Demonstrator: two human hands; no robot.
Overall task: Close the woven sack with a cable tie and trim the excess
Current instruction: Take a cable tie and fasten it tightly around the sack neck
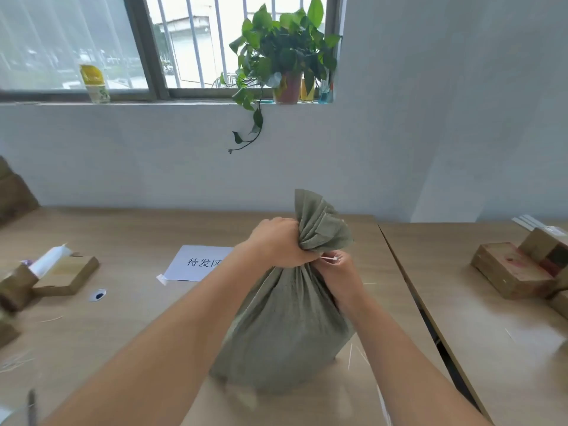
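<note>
Green woven sack [285, 327] upright on desk [123, 333], centre, near edge. Left hand [281, 242] fisted around gathered neck. Right hand [341, 265] just right of neck, fingers pinching white cable tie [329, 258]. Paper sheet [199, 262] behind, left.

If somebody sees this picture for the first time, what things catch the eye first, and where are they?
First the green woven sack standing mid-table, its neck gripped by the left hand while the right hand pinches a white cable tie there. Then the leafy potted plant on the windowsill, trailing down the wall.
</note>
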